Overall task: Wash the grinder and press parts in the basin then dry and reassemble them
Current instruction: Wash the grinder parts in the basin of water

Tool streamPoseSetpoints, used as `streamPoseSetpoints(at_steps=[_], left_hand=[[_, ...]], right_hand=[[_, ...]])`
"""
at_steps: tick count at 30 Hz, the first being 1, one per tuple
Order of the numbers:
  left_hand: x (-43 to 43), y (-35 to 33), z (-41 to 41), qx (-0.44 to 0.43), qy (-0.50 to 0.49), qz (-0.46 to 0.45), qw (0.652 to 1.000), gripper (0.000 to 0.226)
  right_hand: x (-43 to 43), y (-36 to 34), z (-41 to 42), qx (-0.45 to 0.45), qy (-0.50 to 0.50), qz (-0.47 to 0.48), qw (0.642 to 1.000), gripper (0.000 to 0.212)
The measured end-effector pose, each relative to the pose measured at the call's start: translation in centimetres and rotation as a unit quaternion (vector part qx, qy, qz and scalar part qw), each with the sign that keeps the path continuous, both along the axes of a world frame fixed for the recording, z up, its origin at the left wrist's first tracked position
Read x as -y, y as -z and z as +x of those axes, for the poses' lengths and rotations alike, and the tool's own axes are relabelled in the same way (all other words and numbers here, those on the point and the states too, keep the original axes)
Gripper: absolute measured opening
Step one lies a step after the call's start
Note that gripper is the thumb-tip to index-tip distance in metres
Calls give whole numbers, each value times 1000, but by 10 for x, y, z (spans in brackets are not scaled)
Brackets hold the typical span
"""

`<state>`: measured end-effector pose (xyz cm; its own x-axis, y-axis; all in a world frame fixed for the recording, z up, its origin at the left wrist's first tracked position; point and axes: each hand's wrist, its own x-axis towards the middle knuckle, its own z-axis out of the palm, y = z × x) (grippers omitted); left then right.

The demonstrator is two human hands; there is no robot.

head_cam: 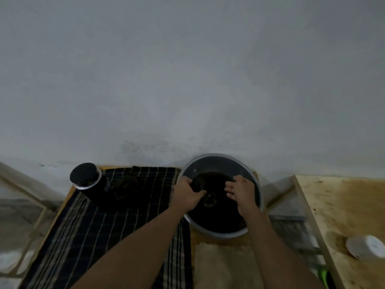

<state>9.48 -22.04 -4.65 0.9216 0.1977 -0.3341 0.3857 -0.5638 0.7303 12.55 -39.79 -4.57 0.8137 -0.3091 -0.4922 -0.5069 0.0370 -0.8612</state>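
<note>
- Left hand point(187, 195) curled round dark cylindrical part point(198, 184), held at left inner side of basin point(220, 234); lower end of part lost against dark water point(218, 217), outline hard to make out.
- Right hand point(241, 192) holding nothing, palm turned toward left hand, fingers straight and close together, over right half of basin; cannot tell whether fingertips touch the water.
- Small round piece point(210, 199) between the hands, just beside left thumb; too dim to identify, cannot tell if floating or submerged.
- Rest of basin contents opaque black; anything under the surface hidden.
- Black-lidded container point(85, 176) lying tilted on striped cloth point(125, 226), left of basin; body merges with cloth in low light.
- Further dark shapes on cloth near basin, unreadable.
- White round object point(365, 246) on wooden board point(343, 201), far right, at frame edge.
- Green item point(324, 276) lower right, mostly cut off.
</note>
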Motion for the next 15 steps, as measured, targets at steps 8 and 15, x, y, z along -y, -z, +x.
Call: streamPoseSetpoints(at_steps=[8, 15], left_hand=[[-1, 21, 42, 37, 237, 97, 966, 61], [9, 29, 59, 65, 243, 57, 966, 61]], right_hand=[[-1, 30, -1, -68, -35, -88, 993, 28], [1, 49, 2, -119, -37, -106, 987, 31]])
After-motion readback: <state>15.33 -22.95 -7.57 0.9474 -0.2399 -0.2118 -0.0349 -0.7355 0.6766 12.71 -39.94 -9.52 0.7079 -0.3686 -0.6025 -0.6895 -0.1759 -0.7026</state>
